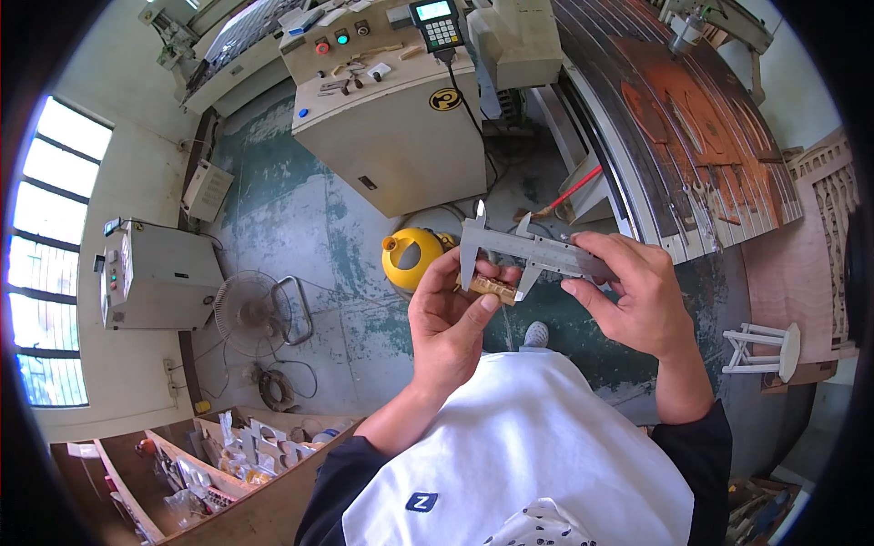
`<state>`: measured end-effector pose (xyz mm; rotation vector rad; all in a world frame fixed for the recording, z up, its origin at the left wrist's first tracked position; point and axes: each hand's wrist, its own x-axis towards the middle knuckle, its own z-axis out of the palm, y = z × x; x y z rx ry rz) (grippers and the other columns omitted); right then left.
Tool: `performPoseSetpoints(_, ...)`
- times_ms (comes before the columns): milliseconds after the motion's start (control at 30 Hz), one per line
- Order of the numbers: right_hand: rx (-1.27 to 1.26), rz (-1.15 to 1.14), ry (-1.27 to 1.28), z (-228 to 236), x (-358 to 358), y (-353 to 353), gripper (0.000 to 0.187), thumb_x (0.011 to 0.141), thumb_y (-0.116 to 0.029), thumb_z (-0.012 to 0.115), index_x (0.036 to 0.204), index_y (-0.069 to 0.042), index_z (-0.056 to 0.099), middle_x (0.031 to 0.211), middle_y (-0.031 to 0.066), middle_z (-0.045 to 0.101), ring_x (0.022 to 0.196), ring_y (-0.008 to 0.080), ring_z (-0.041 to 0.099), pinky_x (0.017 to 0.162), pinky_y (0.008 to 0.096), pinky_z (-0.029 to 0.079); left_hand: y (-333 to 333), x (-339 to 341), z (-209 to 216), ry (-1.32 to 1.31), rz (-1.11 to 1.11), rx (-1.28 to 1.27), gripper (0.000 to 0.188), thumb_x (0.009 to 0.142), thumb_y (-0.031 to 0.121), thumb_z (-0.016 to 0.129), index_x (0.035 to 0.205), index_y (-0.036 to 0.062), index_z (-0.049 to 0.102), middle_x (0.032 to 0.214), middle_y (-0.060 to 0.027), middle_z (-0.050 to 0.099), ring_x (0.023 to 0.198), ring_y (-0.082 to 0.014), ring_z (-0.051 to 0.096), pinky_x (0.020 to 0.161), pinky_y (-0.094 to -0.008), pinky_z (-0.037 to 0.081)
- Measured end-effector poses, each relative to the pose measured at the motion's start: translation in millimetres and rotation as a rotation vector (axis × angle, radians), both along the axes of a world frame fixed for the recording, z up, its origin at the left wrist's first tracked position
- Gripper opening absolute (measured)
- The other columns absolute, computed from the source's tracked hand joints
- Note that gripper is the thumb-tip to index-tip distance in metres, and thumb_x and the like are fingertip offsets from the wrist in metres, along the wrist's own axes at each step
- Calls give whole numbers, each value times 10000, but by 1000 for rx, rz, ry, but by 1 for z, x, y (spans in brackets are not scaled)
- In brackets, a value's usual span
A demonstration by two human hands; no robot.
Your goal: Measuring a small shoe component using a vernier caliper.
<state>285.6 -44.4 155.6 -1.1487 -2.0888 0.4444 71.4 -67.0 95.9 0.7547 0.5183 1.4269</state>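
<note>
My left hand (pixel 452 318) is closed on a small light-brown piece (pixel 492 288), wood by its look, pinched between thumb and fingers. A metal vernier caliper (pixel 537 252) lies across in front of me, its jaws pointing down on either side of that piece. Whether both jaws touch it I cannot tell. At the caliper's right end, my right hand (pixel 635 291) grips the beam with the thumb below and the fingers above. Both hands are held up in front of my body, over the floor.
Beyond my hands stands a yellow round canister (pixel 414 261). A beige control cabinet (pixel 391 150) carries a keypad pendant (pixel 437 25). To the right is a slatted machine bed (pixel 628 118) with reddish-brown boards. A fan (pixel 250 312), a white stool (pixel 765 350) and a compartmented wooden box (pixel 273 496) surround me.
</note>
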Motion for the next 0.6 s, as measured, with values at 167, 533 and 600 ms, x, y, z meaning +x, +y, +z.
performPoseSetpoints(167, 22, -10, -25, 3, -1, -2, 412, 712, -41, 793, 1082, 19, 620, 848, 123, 671, 661, 207, 670, 500, 281, 513, -2, 1, 3, 6, 52, 37, 430, 858, -140, 578, 1250, -30, 442, 1156, -126, 561, 1142, -318, 597, 997, -430, 487)
performPoseSetpoints(533, 66, -8, -22, 10, -2, -4, 415, 725, -92, 787, 1083, 20, 609, 828, 134, 657, 601, 256, 628, 534, 343, 485, -2, -1, 5, -33, 85, 41, 383, 835, -107, 632, 1170, 5, 486, 1077, -134, 585, 1087, -337, 632, 980, -475, 514)
performPoseSetpoints(600, 63, -9, -28, 10, -2, -5, 416, 724, -92, 788, 1084, 18, 609, 827, 134, 656, 600, 256, 627, 533, 345, 483, -2, -1, 4, -42, 88, 43, 387, 833, -107, 636, 1172, 7, 489, 1079, -135, 587, 1085, -338, 633, 976, -479, 516)
